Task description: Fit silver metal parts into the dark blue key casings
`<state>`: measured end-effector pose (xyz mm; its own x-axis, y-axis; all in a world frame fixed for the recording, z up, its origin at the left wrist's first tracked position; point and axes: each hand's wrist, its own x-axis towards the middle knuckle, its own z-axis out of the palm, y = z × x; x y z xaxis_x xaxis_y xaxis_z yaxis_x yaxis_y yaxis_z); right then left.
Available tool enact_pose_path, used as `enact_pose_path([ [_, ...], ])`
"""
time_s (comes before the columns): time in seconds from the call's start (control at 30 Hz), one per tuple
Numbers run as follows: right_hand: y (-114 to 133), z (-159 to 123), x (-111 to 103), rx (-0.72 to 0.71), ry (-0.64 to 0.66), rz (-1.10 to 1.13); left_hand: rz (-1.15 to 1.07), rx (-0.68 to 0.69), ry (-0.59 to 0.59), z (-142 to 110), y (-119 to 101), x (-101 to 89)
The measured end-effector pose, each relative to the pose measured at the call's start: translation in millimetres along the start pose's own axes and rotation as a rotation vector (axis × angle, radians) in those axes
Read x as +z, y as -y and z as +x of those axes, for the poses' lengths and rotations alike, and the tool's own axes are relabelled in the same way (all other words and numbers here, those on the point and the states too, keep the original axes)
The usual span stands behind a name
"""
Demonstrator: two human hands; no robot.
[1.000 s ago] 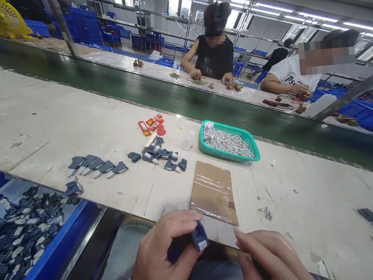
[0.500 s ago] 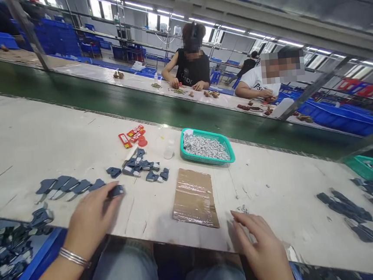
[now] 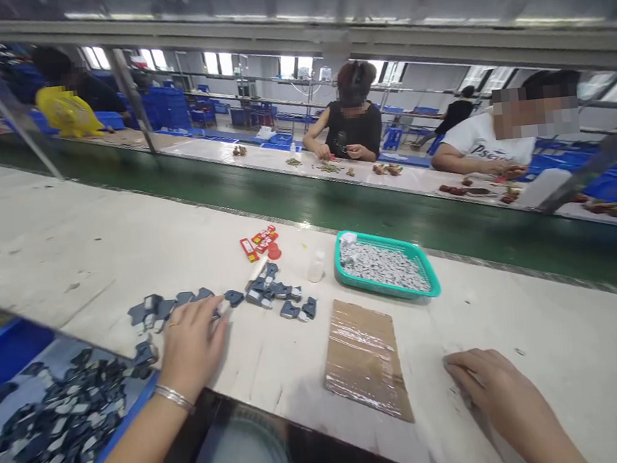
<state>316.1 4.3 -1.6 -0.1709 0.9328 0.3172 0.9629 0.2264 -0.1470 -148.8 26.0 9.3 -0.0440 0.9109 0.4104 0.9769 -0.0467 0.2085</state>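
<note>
Left hand [image 3: 192,346] low over a row of dark grey plastic parts [image 3: 167,306] on the white bench [image 3: 566,338], with the fingers [image 3: 213,319] curled down and the tips right at the parts. A part pinched there or not: too hidden to tell. A shiny bangle [image 3: 175,398] on that wrist. Just beside the row, a small messy heap of more grey parts [image 3: 271,292]. Right hand [image 3: 494,381] low and loose on the bench, well apart from the parts, fingers a bit bent and open, nothing in them, near a brown cardboard piece [image 3: 366,360] under clear tape. Past the cardboard, a green basket [image 3: 379,238] full of small grey-white bits. Down by the left arm, a blue bin [image 3: 6,352] with lots of grey parts inside.
</note>
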Motion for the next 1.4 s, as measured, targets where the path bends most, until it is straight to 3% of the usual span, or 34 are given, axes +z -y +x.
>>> enact_pose_path([
  [0.2, -11.1, -1.4, 16.5, -0.193, -0.083, -0.191, -0.034, 0.062, 0.089, 20.9, -32.5, 0.9],
  [0.37, -14.1, -0.9, 14.2, -0.334, -0.113, -0.28, -0.099, 0.064, 0.157, 36.3, -39.6, 7.3],
  [0.6, -4.6, -0.5, 7.0, -0.202, -0.095, -0.278, -0.381, -0.029, 0.19, 34.8, -35.0, 7.4],
  [0.73, 11.6, 3.4, -3.2, -0.265, -0.174, -0.208, -0.721, -0.134, 0.183, 23.7, -43.0, -7.3],
  [0.87, 56.2, 8.3, -16.6, -0.343, -0.249, 0.048, -1.109, -0.266, 0.231, 1.2, -66.7, -23.9],
  [0.97, 92.6, 10.4, -16.0, -0.381, -0.158, 0.147, -1.503, -0.446, 0.345, -16.9, -85.4, -31.8],
  [1.07, 111.6, 12.1, -8.4, -0.466, -0.138, 0.061, -1.857, -0.646, 0.503, -32.3, -97.7, -35.3],
  [1.2, 113.9, 15.1, -1.2, -0.567, -0.107, -0.016, -2.002, -0.714, 0.662, -46.6, -107.0, -35.8],
  [1.4, 117.9, 19.0, -3.0, -0.681, -0.021, -0.094, -1.997, -0.658, 0.726, -57.2, -113.9, -31.9],
])
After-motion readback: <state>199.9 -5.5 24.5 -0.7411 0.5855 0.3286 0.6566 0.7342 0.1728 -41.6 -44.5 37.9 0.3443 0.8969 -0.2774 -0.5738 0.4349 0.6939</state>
